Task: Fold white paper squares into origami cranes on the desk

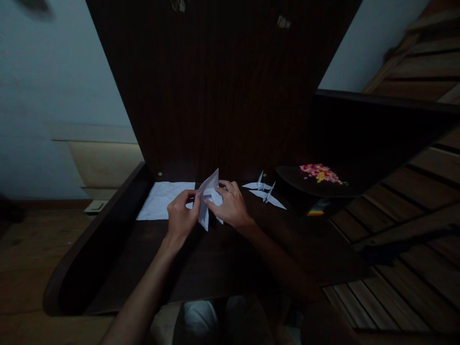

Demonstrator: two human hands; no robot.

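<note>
A partly folded sheet of white paper is held up between my two hands above the dark desk, its flaps spread apart. My left hand pinches its left side between thumb and fingers. On the other side, my right hand grips the paper with the thumb in among the folds. White paper sheets lie flat on the desk to the left, partly behind my left hand. Two finished white paper cranes, a rear crane and a front crane, rest just right of my right hand.
Small pink, red and yellow pieces are heaped on a dark raised surface at the right. The dark wooden desk has a tall back panel and a raised left side. Wooden slats stand beyond its right side.
</note>
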